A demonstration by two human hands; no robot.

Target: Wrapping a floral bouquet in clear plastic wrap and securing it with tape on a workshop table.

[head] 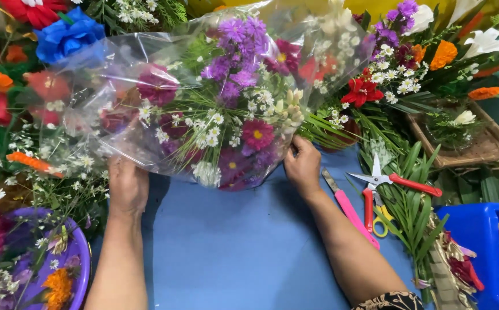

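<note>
Item in hand: round bouquet of purple, magenta and small white daisy-like flowers (226, 115), lying on the blue table top (232, 247) with its blooms toward me.
Wrapping: sheet of clear crinkled cellophane film (117, 86), spread over and around the flowers, loose and billowing at the upper left.
My left hand (127, 186): closed on the lower left edge of the film, fingers tucked under it and out of sight.
My right hand (303, 166): gripping the film and the bouquet's right edge, thumb on top.
Step, as I judge it: gathering the film around the flower head; wrap not yet closed.
Next move calls for, by my estimate: an even pull from both sides so the film sits snug without crushing petals.
Tools to my right: red-handled garden scissors (401, 183), blades parted; pink-handled knife (350, 209) just beside them; both untouched.
Near the tools: bundle of long green leaves (410, 212).
Further right: blue plastic watering can (479, 241); brown woven tray (484, 146).
Lower left: purple plastic basin of mixed flowers (80, 252).
</note>
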